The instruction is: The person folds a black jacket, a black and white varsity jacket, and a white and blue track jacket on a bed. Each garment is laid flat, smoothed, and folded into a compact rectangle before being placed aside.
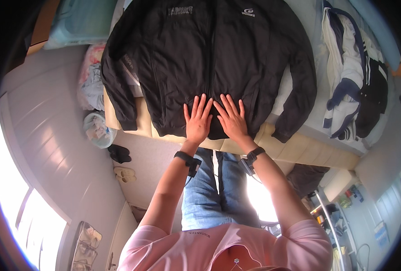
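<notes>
A black zip-up jacket (183, 57) lies spread out, front side up, on a bed with a cream padded edge (146, 113). Its sleeves reach down at both sides, and the cuffs hang over that edge. My left hand (198, 123) rests palm down on the jacket's lower front, left of the zip (211, 61), fingers spread. To the right of the zip, my right hand (233, 120) lies flat near the hem in the same way. The fingertips of both hands nearly meet at the zip line. Neither hand grips any cloth.
A striped white, navy and black garment (349, 81) lies on the bed at the right. At the left are a pale blue plastic bin (81, 23), bundled clothes (93, 81) and a lined wastebasket (100, 130). Black shoes (119, 154) and beige clogs (126, 174) sit on the floor.
</notes>
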`<state>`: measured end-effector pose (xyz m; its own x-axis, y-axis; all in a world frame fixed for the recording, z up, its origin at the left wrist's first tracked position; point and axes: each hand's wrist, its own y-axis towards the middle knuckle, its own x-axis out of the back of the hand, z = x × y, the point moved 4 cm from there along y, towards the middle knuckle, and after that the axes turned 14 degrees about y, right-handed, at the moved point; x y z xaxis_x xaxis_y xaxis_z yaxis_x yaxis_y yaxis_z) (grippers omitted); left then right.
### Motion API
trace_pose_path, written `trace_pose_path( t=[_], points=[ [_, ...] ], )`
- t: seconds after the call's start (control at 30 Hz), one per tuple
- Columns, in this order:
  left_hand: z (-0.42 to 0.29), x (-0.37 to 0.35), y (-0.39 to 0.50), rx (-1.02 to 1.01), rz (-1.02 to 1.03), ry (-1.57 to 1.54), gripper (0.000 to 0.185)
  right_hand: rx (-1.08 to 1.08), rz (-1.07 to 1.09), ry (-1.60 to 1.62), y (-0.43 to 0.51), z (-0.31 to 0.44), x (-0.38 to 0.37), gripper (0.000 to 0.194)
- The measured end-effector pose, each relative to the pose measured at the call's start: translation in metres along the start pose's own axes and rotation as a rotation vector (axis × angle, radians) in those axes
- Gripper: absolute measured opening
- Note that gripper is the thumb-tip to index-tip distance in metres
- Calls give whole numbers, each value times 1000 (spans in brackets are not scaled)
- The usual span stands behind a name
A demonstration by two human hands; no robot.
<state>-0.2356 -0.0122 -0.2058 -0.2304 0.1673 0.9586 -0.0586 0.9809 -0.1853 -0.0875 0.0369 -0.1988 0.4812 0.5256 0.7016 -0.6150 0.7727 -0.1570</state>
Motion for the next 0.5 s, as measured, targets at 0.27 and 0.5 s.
trace_pose_path(
  t=[0.27,0.5],
  points=[
    [163,3,-68,924,-303,-574,57,-508,-592,181,-84,-38,46,80],
    [181,-10,-99,882,177,-1163,39,-809,-759,1026,-121,-88,14,81]
  ],
)
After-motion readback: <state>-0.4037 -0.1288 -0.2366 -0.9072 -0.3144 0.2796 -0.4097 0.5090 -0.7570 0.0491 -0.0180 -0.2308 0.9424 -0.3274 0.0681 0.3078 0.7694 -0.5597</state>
